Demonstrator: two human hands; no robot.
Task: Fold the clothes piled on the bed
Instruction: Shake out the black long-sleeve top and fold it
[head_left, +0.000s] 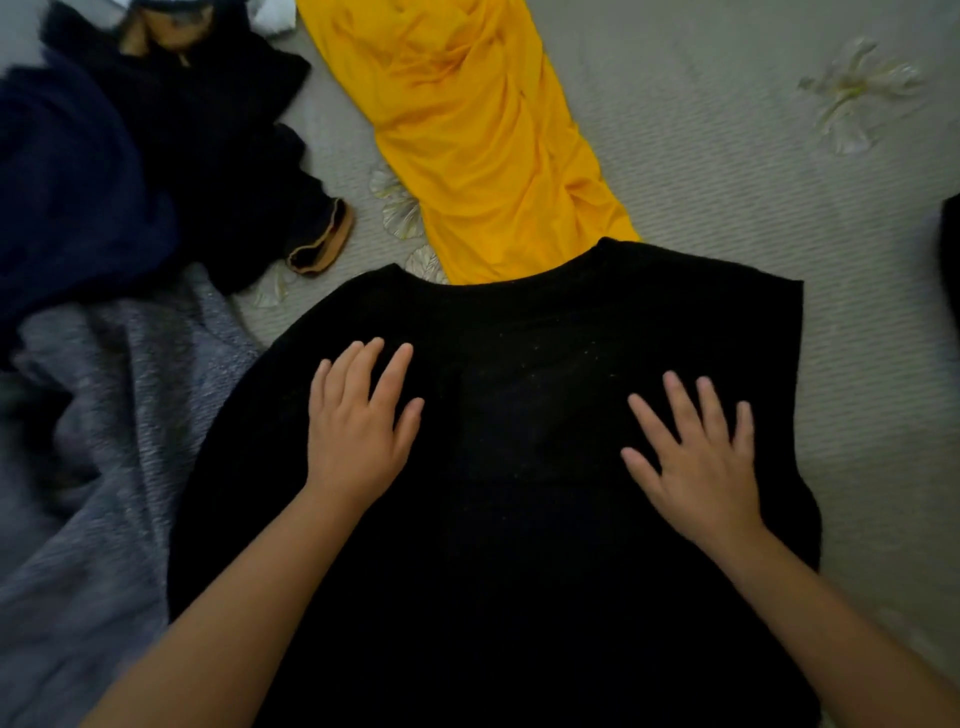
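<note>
Black knit garment (519, 467), soft and sleeveless-looking, lies spread flat on the ribbed grey bed (727, 208), its top edge overlapping a crumpled yellow cloth (467, 130). Left hand (358, 431) and right hand (696, 462) rest on it, each grip fully open, fingers spread and holding nothing.

The light is dim, soft and even, with no glare. The black garment (519, 467) reads as a flat dark mass with almost no detail. Left of it, the grey fabric (104, 467) smears with blur. Beyond it, the bedcover (727, 182) bows with wide-angle distortion.
</note>
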